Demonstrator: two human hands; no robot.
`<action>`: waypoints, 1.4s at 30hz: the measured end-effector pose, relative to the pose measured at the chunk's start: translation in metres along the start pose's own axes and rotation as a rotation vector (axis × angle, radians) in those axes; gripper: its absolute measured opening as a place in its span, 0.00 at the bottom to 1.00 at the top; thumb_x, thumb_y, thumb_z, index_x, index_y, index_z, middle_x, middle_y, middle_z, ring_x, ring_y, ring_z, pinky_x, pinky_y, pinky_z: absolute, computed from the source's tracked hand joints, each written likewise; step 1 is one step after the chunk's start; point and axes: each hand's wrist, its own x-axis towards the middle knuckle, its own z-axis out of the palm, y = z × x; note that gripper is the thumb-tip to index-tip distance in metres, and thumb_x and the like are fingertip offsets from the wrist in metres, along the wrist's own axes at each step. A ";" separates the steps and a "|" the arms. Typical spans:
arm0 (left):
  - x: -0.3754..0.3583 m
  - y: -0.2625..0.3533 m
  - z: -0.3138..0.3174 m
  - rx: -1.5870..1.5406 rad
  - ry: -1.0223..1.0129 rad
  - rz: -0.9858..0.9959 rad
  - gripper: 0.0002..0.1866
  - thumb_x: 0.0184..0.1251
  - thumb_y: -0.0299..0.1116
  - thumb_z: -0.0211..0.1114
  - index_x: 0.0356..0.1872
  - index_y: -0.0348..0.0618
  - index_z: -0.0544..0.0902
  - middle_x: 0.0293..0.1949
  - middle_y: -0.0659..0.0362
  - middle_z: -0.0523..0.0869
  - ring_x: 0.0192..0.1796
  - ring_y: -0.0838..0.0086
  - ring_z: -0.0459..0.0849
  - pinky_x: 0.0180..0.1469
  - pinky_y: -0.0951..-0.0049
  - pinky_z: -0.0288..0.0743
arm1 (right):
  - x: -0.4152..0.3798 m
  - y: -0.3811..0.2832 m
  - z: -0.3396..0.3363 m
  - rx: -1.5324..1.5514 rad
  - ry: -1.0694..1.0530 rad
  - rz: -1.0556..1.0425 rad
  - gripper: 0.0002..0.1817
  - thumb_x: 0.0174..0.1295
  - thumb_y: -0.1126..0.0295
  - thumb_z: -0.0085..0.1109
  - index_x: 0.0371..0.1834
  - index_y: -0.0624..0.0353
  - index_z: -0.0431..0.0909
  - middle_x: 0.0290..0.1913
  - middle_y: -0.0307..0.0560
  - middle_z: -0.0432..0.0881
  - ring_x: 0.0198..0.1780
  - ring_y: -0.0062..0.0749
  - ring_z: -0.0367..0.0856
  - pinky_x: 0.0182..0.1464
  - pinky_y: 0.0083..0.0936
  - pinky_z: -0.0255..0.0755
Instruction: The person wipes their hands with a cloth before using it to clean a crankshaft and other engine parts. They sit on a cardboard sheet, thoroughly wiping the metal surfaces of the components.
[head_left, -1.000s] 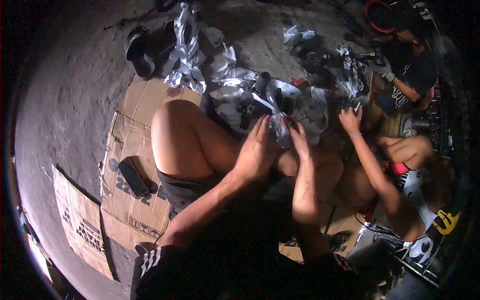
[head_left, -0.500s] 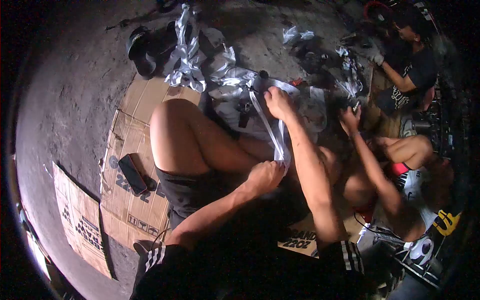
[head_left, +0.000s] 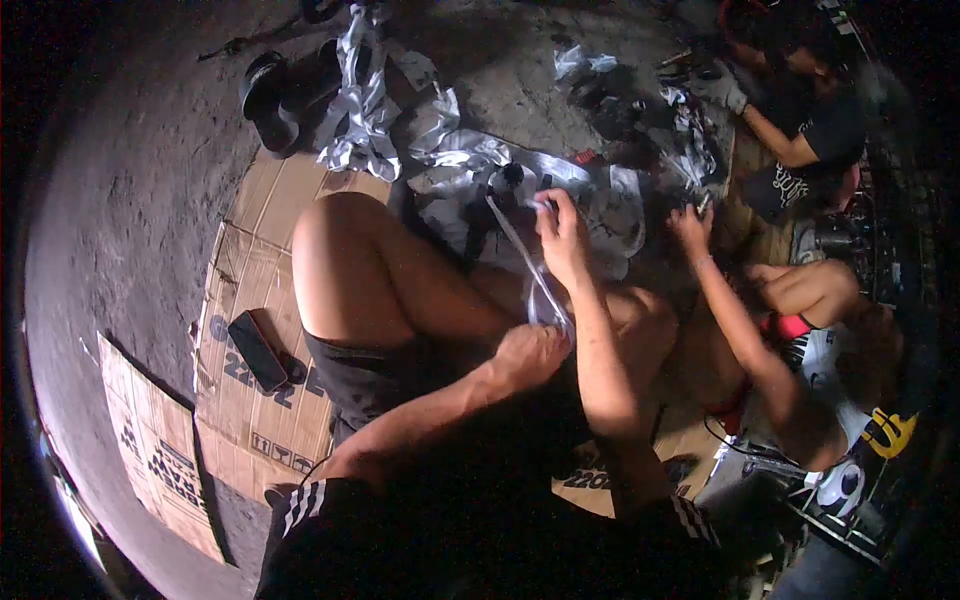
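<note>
Near my lap, my left hand (head_left: 533,352) is closed round the lower end of a white strip (head_left: 524,250), a long thin band of cloth or plastic. The strip runs up from that fist toward a small dark round object (head_left: 511,176) on the ground. Above and to the right, my right hand (head_left: 563,232) is raised with its fingers bent and pinched on a small whitish piece, too blurred to name exactly. Crumpled white material (head_left: 460,150) lies just beyond both hands.
A phone (head_left: 257,350) rests on flattened cardboard (head_left: 225,400) at the left. Black footwear (head_left: 270,115) and a white heap (head_left: 360,125) lie beyond my knee. At the right sit two people, one with a gloved hand (head_left: 728,92), the other with a bare hand (head_left: 692,230).
My right hand has turned, its fingers now pointing up, and it has come away from the strip's upper part. The strip has narrowed to a thinner line. My left hand stays nearly in place.
</note>
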 end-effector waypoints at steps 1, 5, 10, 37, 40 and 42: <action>0.005 0.003 -0.011 -0.360 -0.013 -0.153 0.10 0.65 0.34 0.57 0.41 0.41 0.81 0.19 0.58 0.72 0.17 0.68 0.73 0.18 0.66 0.68 | 0.010 0.009 0.011 0.001 -0.006 -0.004 0.08 0.73 0.70 0.49 0.50 0.58 0.74 0.23 0.37 0.69 0.27 0.21 0.68 0.32 0.24 0.66; 0.013 -0.008 -0.051 -0.322 -0.153 -0.300 0.08 0.67 0.33 0.56 0.32 0.44 0.81 0.22 0.52 0.81 0.23 0.60 0.83 0.25 0.59 0.78 | 0.027 0.010 0.019 -0.075 0.151 -0.049 0.10 0.72 0.73 0.49 0.53 0.58 0.73 0.23 0.39 0.72 0.27 0.23 0.71 0.33 0.25 0.67; -0.009 0.011 -0.024 -0.420 -0.368 -0.257 0.06 0.63 0.30 0.58 0.32 0.43 0.83 0.24 0.54 0.84 0.25 0.64 0.85 0.20 0.64 0.78 | 0.013 0.021 -0.002 -0.138 -0.064 0.080 0.09 0.70 0.71 0.52 0.44 0.66 0.79 0.28 0.47 0.80 0.30 0.33 0.77 0.36 0.30 0.71; 0.016 0.001 -0.025 -0.446 -0.639 -0.281 0.11 0.64 0.34 0.59 0.36 0.40 0.87 0.37 0.50 0.89 0.39 0.58 0.89 0.38 0.59 0.84 | 0.018 0.034 -0.022 -0.081 -0.111 -0.091 0.18 0.72 0.62 0.54 0.54 0.65 0.78 0.45 0.44 0.83 0.45 0.31 0.79 0.47 0.30 0.72; 0.021 0.012 -0.042 -0.472 -0.626 -0.257 0.15 0.69 0.38 0.55 0.35 0.39 0.87 0.39 0.48 0.89 0.39 0.55 0.89 0.41 0.56 0.83 | 0.037 -0.033 0.002 -0.483 -0.317 0.199 0.19 0.69 0.62 0.55 0.51 0.70 0.77 0.42 0.62 0.84 0.44 0.53 0.83 0.43 0.41 0.74; 0.028 0.002 -0.060 -0.522 -0.572 -0.222 0.18 0.71 0.40 0.52 0.35 0.39 0.86 0.35 0.47 0.89 0.38 0.53 0.89 0.41 0.54 0.83 | 0.034 -0.008 0.015 -0.505 -0.194 0.057 0.17 0.68 0.63 0.54 0.46 0.69 0.79 0.40 0.69 0.82 0.46 0.62 0.81 0.44 0.45 0.73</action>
